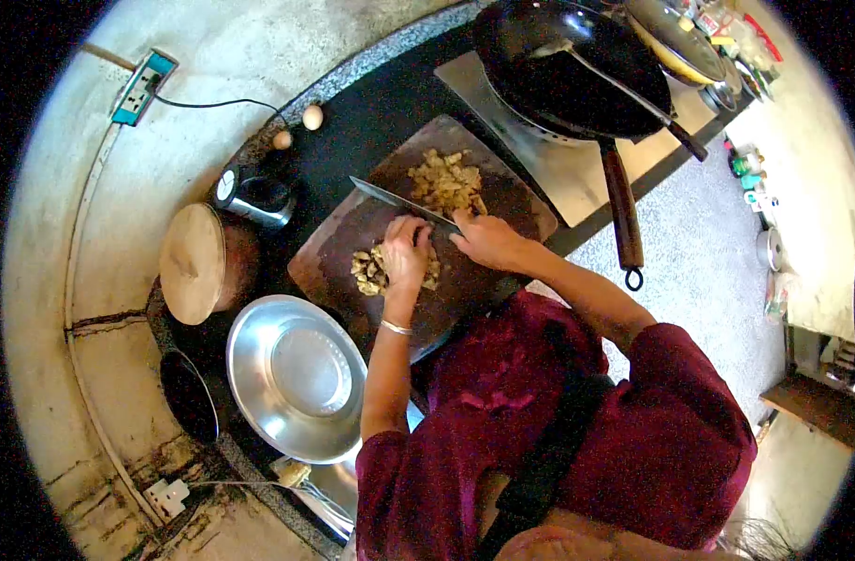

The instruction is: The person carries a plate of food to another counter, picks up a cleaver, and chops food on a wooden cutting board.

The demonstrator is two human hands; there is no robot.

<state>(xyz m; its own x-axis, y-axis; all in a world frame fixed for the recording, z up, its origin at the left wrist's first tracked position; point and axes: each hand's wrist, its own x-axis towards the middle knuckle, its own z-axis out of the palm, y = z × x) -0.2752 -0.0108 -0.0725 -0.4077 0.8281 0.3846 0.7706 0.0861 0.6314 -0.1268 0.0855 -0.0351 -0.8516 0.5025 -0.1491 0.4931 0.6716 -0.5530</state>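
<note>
My right hand (488, 241) is closed round the handle of a kitchen knife (381, 194), whose long blade points to the upper left above the cutting board (329, 245). Beside it, my left hand (406, 251) has its fingers bent and pressed together on a small heap of brownish food pieces (369, 271), partly covering them. The exact kind of food cannot be made out. Across the blade, on the board's far side, lies a larger heap of finely chopped, paler pieces (446, 181).
A wok (540, 79) with a ladle (624, 89) in it sits on the stove at the upper right, its long handle (621, 206) jutting out. Left of the board are a metal basin (250, 374), a lidded pot (192, 262), a dark appliance (259, 198) and two eggs (312, 117).
</note>
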